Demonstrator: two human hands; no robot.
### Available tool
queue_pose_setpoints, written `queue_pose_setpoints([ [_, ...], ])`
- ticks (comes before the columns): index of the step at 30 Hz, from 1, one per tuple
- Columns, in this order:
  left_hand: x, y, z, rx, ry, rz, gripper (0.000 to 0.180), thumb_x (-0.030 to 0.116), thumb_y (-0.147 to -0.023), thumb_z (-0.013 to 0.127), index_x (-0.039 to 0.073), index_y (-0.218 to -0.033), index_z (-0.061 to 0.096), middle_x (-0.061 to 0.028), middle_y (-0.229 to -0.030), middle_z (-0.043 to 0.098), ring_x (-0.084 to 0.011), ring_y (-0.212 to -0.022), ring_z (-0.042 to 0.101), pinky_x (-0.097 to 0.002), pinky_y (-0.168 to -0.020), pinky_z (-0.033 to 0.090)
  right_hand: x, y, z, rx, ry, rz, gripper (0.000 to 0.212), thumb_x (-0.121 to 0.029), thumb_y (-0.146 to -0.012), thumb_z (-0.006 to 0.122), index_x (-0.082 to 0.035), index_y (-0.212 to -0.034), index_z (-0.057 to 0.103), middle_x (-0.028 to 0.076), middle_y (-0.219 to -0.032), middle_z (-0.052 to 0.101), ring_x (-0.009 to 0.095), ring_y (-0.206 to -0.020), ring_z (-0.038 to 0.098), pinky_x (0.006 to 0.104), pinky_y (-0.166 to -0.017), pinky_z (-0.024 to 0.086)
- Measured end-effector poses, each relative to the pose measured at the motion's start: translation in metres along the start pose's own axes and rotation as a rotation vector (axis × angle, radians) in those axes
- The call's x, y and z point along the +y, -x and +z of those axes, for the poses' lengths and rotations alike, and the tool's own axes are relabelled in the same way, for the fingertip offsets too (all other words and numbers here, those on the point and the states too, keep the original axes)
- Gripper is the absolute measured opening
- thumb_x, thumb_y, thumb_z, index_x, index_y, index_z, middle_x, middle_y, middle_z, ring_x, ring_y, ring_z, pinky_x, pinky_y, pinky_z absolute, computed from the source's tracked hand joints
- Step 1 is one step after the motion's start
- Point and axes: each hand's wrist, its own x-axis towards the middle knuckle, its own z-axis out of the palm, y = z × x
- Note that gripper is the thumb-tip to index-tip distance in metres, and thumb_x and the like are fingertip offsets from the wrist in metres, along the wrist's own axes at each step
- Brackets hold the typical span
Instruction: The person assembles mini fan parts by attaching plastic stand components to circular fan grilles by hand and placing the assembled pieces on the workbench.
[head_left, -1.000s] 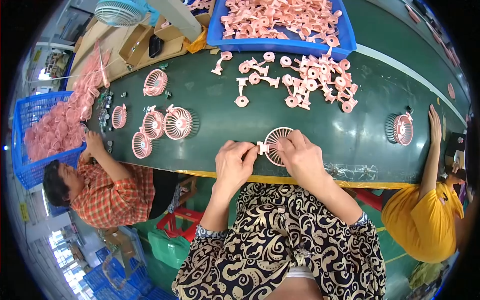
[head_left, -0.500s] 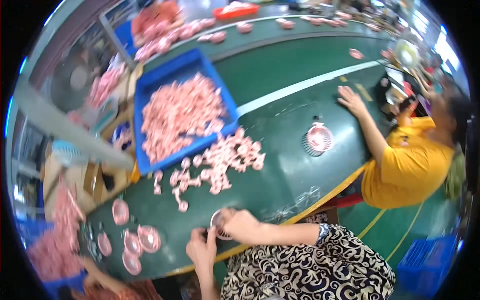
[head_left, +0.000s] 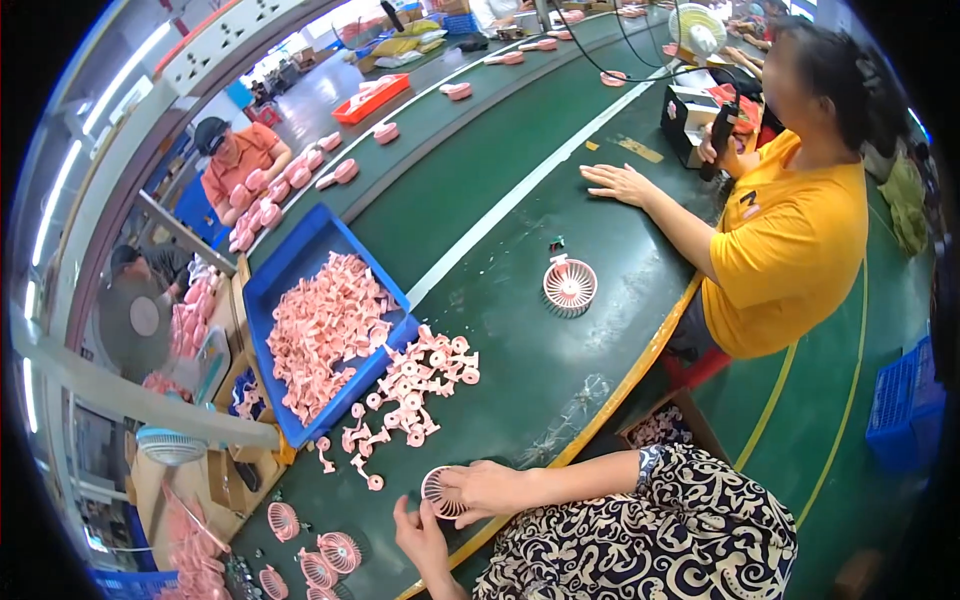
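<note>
A round pink fan grille (head_left: 440, 492) with thin ribs is between my hands at the near edge of the green table. My right hand (head_left: 492, 488) grips it from the right, fingers over its ribbed face and rim. From the lower left, my left hand (head_left: 422, 540) has its thumb against the rim, with the index finger bent beside it. Just beyond lies a loose heap of small pink plastic parts (head_left: 415, 390) with round ends. More of these parts fill a blue tray (head_left: 375, 250). Several pink grilles (head_left: 340, 552) lie to my left.
Farther right on the table sits another pink grille (head_left: 570, 287) with a small dark piece by it. A person in a yellow shirt (head_left: 790, 250) rests one hand on the table. Pink fan housings (head_left: 345, 172) line the far belt. An open carton (head_left: 700, 425) stands below the table edge.
The view has turned, so the table and its contents appear shifted left. Both hands stay at the pink grille; my left index finger now stands more apart from the thumb.
</note>
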Motion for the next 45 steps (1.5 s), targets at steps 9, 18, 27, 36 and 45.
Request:
queue_pose_setpoints([
  [9, -0.055, -0.003, -0.074, 0.561, -0.901, 0.263, 0.063, 0.029, -0.096, 0.07, -0.005, -0.145, 0.05, -0.0289, -0.135, 0.06, -0.0477, -0.126, 0.055, -0.0579, -0.108, 0.043, 0.045, 0.068, -0.1, 0.144, 0.236, 0.387, 0.048, -0.036, -0.08, 0.083, -0.007, -0.116, 0.068, 0.015, -0.12, 0.063, 0.035, -0.111, 0.065, 0.045, -0.088, 0.058],
  [18, -0.028, 0.008, -0.093, 0.131, -0.639, -0.356, 0.062, 0.027, -0.093, 0.074, -0.006, -0.141, 0.052, -0.0267, -0.138, 0.058, -0.0443, -0.122, 0.058, -0.05, -0.106, 0.048, 0.074, 0.071, -0.167, 0.603, 0.638, 0.709, 0.035, -0.022, -0.083, 0.081, -0.003, -0.11, 0.069, 0.013, -0.111, 0.063, 0.032, -0.104, 0.066, 0.0422, -0.086, 0.056],
  [27, 0.013, 0.02, -0.011, -0.176, 0.139, -0.156, 0.068, 0.012, -0.097, 0.071, -0.002, -0.155, 0.04, -0.0214, -0.15, 0.054, -0.0143, -0.078, 0.071, -0.0268, -0.062, 0.054, 0.094, -0.031, -0.086, 0.385, 0.319, 0.413, 0.032, -0.027, -0.083, 0.078, -0.002, -0.098, 0.068, 0.015, -0.107, 0.061, 0.031, -0.102, 0.066, 0.0428, -0.081, 0.058],
  [36, 0.037, 0.031, -0.004, -0.24, 0.213, -0.022, 0.055, 0.006, -0.096, 0.069, -0.005, -0.147, 0.05, -0.0141, -0.117, 0.072, -0.0109, -0.075, 0.068, -0.0233, -0.063, 0.052, 0.103, -0.028, -0.048, 0.343, 0.288, 0.402, 0.029, -0.013, -0.085, 0.075, -0.004, -0.11, 0.063, 0.014, -0.111, 0.058, 0.034, -0.096, 0.068, 0.0454, -0.078, 0.059],
  [45, 0.025, 0.029, -0.007, -0.067, -0.162, 0.217, 0.03, 0.01, -0.095, 0.073, -0.002, -0.122, 0.067, -0.0138, -0.103, 0.073, -0.0177, -0.089, 0.071, -0.0299, -0.08, 0.055, 0.102, -0.028, -0.05, 0.54, 0.221, 0.214, 0.02, -0.008, -0.083, 0.068, -0.007, -0.101, 0.059, 0.014, -0.095, 0.061, 0.036, -0.083, 0.066, 0.0466, -0.069, 0.057],
])
